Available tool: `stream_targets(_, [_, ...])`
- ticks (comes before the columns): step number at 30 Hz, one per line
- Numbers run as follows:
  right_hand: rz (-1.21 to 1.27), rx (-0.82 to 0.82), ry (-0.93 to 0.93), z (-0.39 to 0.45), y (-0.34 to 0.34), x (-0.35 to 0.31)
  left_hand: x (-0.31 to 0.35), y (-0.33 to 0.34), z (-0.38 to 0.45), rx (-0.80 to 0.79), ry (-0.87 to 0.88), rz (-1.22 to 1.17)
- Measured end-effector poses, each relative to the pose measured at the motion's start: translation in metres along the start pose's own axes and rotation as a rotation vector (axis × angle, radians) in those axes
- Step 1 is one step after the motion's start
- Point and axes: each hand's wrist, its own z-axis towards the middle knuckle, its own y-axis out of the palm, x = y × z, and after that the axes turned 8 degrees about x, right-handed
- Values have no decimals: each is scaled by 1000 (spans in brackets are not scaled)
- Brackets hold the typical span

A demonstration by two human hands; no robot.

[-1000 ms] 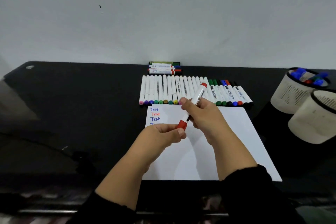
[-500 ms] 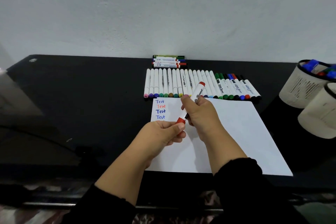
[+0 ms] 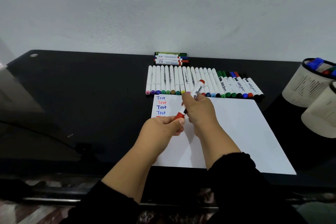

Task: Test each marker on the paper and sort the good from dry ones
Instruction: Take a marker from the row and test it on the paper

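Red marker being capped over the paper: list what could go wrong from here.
1. The left hand pinches the red cap while the right hand holds the red marker; if the cap is not seated fully, the marker may dry out.
2. A slip in either grip could smear ink on the paper near the Test lines.

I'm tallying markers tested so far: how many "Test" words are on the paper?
5: stacked in a column at the paper's top-left corner, blue, red, blue, blue, and a red one mostly hidden by the left hand; more may be covered.
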Motion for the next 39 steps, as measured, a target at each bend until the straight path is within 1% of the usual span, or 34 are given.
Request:
stream_targets(5, [19,-23,32,0,0,-5,2,-3,1,-27,-5,-13])
stream_targets(9, [79,-64,71,-2,-2,-8,5,-7,1,-86,-64,-58])
stream_targets(11, [72,-54,80,-4,-1,-10,7,-7,-1,-61,-65,-32])
stream_targets(14, [44,-23,93,-7,2,-10,7,-4,-3,24,31,114])
stream_targets(16, [49,-12,104,-10,3,-12,6,-5,-4,41,64,150])
stream_targets(23, [94,-77,135,-15,7,-16,9,-21,-7,-90,-93,-42])
stream_targets(28, [117,-113,135,-20,14,-15,8,-31,-11,-120,-122,-76])
stream_targets(31, [239,-65,153,-8,5,-16,2,-39,-18,-199,-140,-116])
stream_targets(33, [258,-7,174,1,-2,-18,0,-42,-19,-142,-152,-58])
stream_targets(36, [232,-9,165,1,-1,-15,1,-41,-14,3,-104,25])
stream_targets(39, [254,30,164,-4,-2,-11,2,-42,-12,54,-58,40])
